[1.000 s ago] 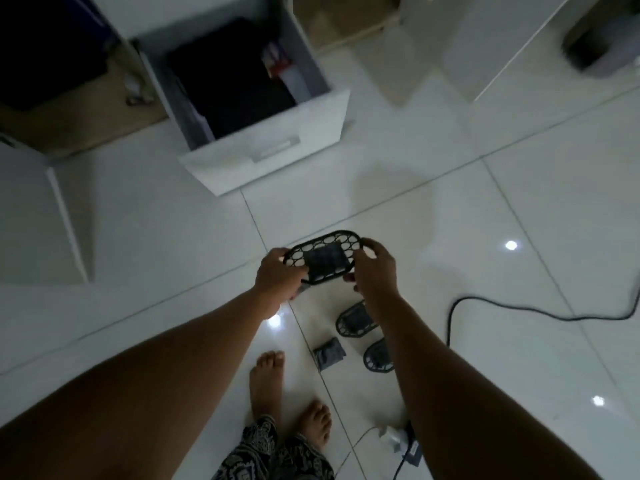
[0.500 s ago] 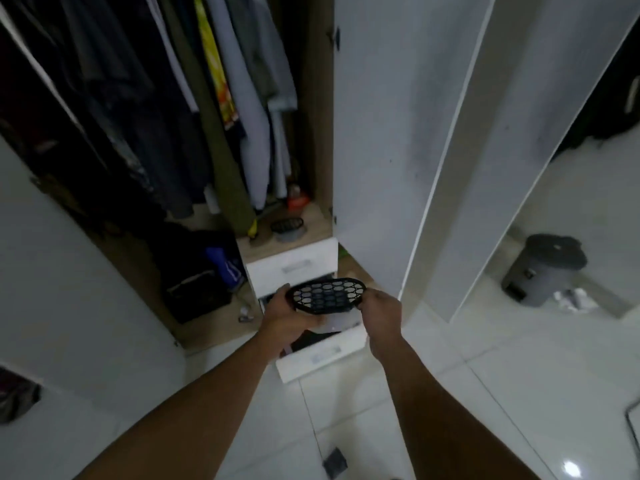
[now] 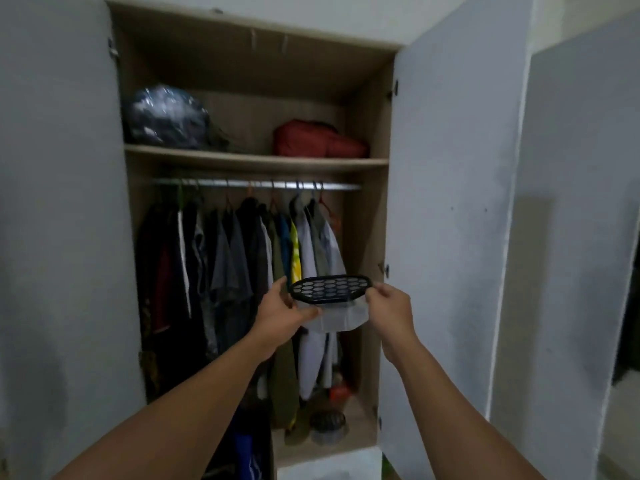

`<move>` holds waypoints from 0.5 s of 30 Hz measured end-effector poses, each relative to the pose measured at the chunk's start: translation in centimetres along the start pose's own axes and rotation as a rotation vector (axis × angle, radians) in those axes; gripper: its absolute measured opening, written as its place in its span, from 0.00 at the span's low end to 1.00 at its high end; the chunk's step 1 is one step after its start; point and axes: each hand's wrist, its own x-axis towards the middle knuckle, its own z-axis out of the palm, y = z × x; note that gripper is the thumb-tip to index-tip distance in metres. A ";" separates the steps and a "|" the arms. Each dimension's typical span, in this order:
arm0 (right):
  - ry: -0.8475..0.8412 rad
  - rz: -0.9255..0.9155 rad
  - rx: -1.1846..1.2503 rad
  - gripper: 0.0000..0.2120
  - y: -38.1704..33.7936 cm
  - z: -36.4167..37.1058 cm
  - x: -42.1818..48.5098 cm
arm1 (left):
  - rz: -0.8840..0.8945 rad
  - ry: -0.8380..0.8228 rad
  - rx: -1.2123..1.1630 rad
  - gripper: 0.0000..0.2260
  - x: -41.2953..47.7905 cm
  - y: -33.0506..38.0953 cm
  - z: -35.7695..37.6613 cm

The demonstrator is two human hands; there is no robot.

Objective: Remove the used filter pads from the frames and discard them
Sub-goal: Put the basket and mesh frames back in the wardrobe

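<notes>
Gripped the honeycomb frame (image 3: pixel 330 289) by both ends at mid-picture, with left hand (image 3: pixel 280 315) and right hand (image 3: pixel 389 311) curled round its rim, seemingly to free the pale filter pad (image 3: pixel 341 318) hanging beneath.

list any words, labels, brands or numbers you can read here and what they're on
None can be read.
The honeycomb frame, gripped at its ends by the left hand and the right hand, shows no lettering.
The hanging clothes, the red bag and the shiny bundle on the shelf show no legible print. The picture is dim and soft, so any small label is too blurred to read.
</notes>
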 end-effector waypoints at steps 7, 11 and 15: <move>-0.125 -0.277 -0.033 0.21 -9.3 7.9 6.0 | 0.197 0.252 -0.079 0.48 10.9 5.7 -6.8; -0.158 -0.392 0.032 0.12 -13.4 13.0 10.4 | 0.272 0.305 -0.124 0.46 16.8 8.5 -10.6; -0.133 -0.438 0.101 0.29 -16.4 16.0 13.6 | 0.283 0.359 -0.211 0.34 21.2 11.1 -12.7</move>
